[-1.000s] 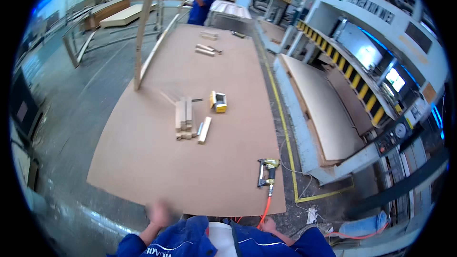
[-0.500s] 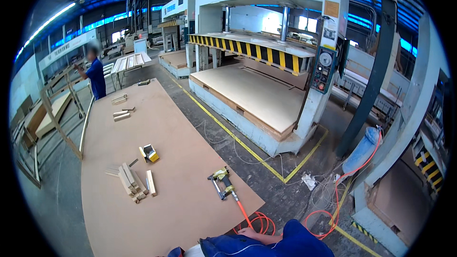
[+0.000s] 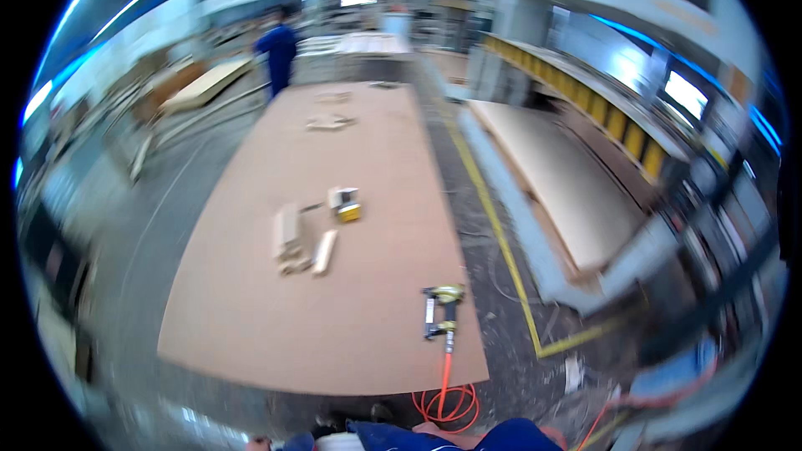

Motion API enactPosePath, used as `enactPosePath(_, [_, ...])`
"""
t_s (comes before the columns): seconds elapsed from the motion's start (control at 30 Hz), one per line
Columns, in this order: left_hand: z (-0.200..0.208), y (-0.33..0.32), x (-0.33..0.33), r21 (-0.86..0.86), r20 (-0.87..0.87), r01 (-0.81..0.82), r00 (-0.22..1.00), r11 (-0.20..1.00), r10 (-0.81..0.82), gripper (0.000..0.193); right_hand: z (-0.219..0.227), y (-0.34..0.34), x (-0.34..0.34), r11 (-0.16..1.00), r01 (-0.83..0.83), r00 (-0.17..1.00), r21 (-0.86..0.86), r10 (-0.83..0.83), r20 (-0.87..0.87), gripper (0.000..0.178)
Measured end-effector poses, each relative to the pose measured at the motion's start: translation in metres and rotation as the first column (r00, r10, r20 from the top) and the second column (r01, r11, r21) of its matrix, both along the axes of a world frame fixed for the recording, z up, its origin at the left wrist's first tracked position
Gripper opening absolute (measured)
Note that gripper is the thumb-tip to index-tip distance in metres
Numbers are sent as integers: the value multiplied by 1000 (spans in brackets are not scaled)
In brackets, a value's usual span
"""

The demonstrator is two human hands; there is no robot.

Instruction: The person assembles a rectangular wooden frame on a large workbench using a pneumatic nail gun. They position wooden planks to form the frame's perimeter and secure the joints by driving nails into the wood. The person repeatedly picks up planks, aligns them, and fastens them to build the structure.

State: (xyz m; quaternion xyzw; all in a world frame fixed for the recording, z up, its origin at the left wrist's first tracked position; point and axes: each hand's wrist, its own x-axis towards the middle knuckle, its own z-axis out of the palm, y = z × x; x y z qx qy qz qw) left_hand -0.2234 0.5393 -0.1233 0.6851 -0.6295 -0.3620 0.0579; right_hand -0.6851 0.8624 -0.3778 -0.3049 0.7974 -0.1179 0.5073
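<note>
At the lower edge, my right hand shows beside the orange air hose, below the near edge of the brown board. Its fingers are blurred and partly hidden. A sliver of my left hand shows at the bottom, its fingers out of sight. On the board's near right corner lies a gold and black pneumatic staple gun, joined to the orange hose. Further up are a bundle of short wood strips, a single wood block and a small yellow box, apparently holding staples.
More wood pieces lie toward the board's far end. Behind it at left stands a person in blue. On the right is a large press with a pale panel, edged by a yellow floor line.
The view has swung to the left, so the board now runs straight away from me and the press sits farther right. A bit of my left hand has come in. The staple gun still lies on the board.
</note>
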Motion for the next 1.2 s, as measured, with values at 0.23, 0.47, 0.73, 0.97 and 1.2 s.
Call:
enactPosePath(0.23, [9, 158, 83, 88, 177, -555, 826, 827, 535, 40, 79, -71, -62, 997, -63, 993, -40, 66, 97, 30])
enactPosePath(0.47, [-20, 211, 116, 177, -24, -877, 450, 447, 893, 31, 143, -239, -3, 989, -13, 978, -148, 43, 203, 28])
enactPosePath(0.73, [-57, 267, 202, 312, -80, -935, 152, 169, 985, 27, 200, -303, 186, 859, -461, 842, -224, 503, 194, 26])
enactPosePath(0.97, [-111, 313, 281, 451, -12, -885, 124, 116, 992, 22, 206, -337, 268, 817, -488, 803, -307, 558, 210, 26])
enactPosePath(1.2, [-73, 254, 339, 547, -248, -833, -252, -79, 936, 17, 70, -396, 285, 749, -641, 755, -167, 655, 41, 22])
